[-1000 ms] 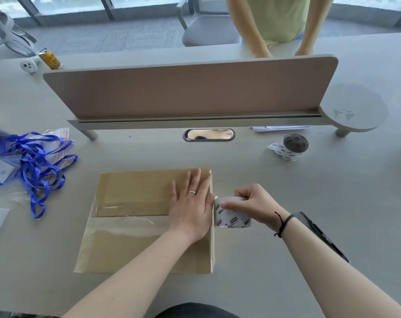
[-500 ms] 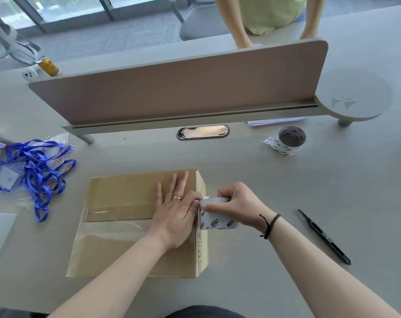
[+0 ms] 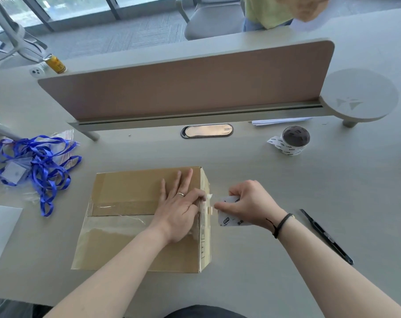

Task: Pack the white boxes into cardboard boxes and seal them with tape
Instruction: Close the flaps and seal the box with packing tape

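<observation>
The closed cardboard box (image 3: 135, 216) sat on the grey bench (image 3: 264, 184) directly before the person, a strip of clear tape (image 3: 117, 220) running along its top seam. The left hand (image 3: 179, 210) lay flat on the box top near the right edge, fingers (image 3: 183, 180) spread and extended, pressing the tape end at the corner. The right hand (image 3: 250, 204) was just beside the box's right side, its fingers curled around a printed tape roll (image 3: 229, 214), a short stretch of tape bridging roll and box. A second tape roll (image 3: 295, 140) stood further back on the right; a black utility knife (image 3: 326, 236) lay near the right forearm. Blue lanyards (image 3: 38, 164) were heaped at left
</observation>
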